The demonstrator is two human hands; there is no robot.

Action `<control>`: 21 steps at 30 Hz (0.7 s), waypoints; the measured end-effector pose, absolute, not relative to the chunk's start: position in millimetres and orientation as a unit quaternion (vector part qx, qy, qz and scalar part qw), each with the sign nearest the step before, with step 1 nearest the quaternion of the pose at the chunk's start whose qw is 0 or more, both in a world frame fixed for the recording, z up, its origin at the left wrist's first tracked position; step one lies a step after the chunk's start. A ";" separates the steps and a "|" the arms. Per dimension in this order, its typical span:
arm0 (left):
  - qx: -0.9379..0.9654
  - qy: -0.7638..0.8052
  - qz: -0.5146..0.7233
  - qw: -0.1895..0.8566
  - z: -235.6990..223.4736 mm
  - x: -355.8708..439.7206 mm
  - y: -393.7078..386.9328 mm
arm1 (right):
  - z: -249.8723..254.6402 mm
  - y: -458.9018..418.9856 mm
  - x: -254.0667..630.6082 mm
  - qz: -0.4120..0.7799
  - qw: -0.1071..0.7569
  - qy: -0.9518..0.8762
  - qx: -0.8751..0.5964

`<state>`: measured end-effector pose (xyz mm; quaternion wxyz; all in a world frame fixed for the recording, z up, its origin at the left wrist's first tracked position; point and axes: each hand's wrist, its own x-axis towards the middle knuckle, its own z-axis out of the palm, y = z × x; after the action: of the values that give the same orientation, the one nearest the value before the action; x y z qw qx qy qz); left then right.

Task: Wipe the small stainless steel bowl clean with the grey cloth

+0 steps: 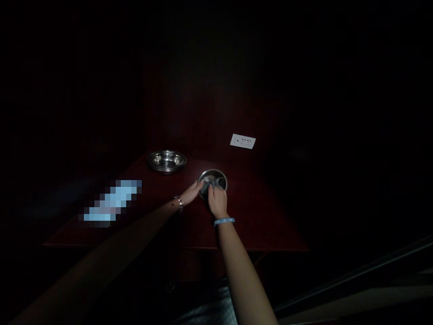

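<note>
Forearms (241, 266), cut off below, end in a left hand (191, 193) pinching a metal bowl (211, 175) and a right hand (218, 201) curled round dark cloth (220, 182) inside it, fingertips hidden. Left of both, a pixelated patch (115, 201) is unreadable.

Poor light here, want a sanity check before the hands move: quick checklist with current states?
1. Left hand on the rim of the metal bowl, thumb inside: ok.
2. Right hand holding the grey cloth in the bowl: ok.
3. Metal dish at the back left, apart from both hands: ok.
4. Lighting: not ok; surroundings nearly black, table dim.
5. Bowl's inside clean: cannot tell; cloth and hands cover much of it.
6. Object under the pixelated patch: cannot tell.
</note>
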<state>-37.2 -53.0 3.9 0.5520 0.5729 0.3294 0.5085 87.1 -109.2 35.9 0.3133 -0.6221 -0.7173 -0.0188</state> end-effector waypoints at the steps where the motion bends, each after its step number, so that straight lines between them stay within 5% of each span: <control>1: 0.575 0.326 0.510 0.551 4.2 -36.4 -53.3 | 36.8 -110.2 86.8 -0.036 0.301 -0.705 -0.642; 9: 0.554 0.362 0.510 0.549 9.6 -33.9 -57.2 | 38.1 -113.2 82.2 -0.135 0.298 -0.662 -0.674; 15: 0.514 0.406 0.488 0.577 15.8 -34.5 -60.8 | 30.2 -109.6 84.0 -0.097 0.350 -0.697 -0.618; 21: 0.505 0.415 0.508 0.562 23.0 -37.3 -65.9 | 28.5 -111.1 83.7 -0.052 0.290 -0.783 -0.547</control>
<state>-37.3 -65.9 23.0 0.5615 0.5049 0.4147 0.5078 83.7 -111.1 28.5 0.2903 -0.5471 -0.7834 -0.0517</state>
